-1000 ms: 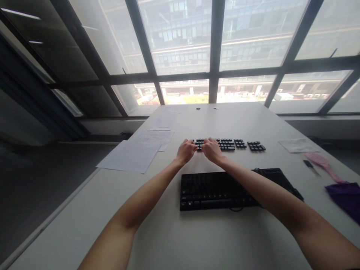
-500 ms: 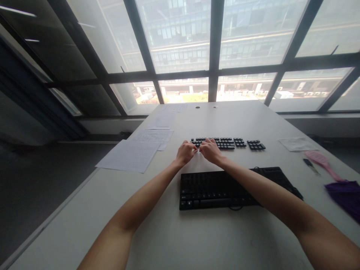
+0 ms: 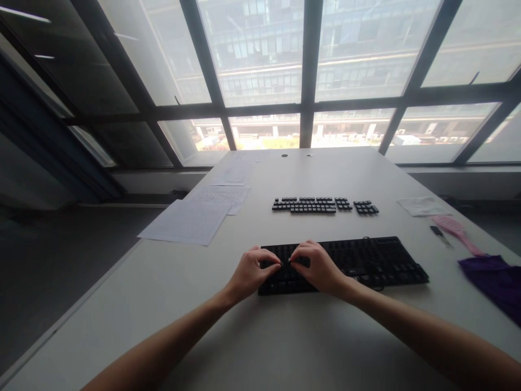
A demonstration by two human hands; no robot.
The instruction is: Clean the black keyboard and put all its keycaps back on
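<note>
A black keyboard [image 3: 386,260] lies on the white table in front of me, some of its keys off. My left hand [image 3: 250,271] is over its left part, thumb and index finger pinched on a small dark keycap. Close beside it, my right hand [image 3: 319,269] pinches another tiny keycap between thumb and fingertips, just above the keys. The fingers largely cover both pieces. Behind the keyboard, loose black keycaps [image 3: 313,206] are laid out in rows and groups; the front row begins further right than the row behind it.
Paper sheets [image 3: 187,220] cover the table's left side. At the right lie a white cloth [image 3: 421,206], a small black-handled tool [image 3: 439,234], a pink brush [image 3: 458,233] and a purple cloth bag [image 3: 490,282]. Large windows [image 3: 260,60] stand behind the table.
Both hands have moved back toward me, from the left end of the loose keycap rows to the keyboard's left part. The keycap rows now show uncovered.
</note>
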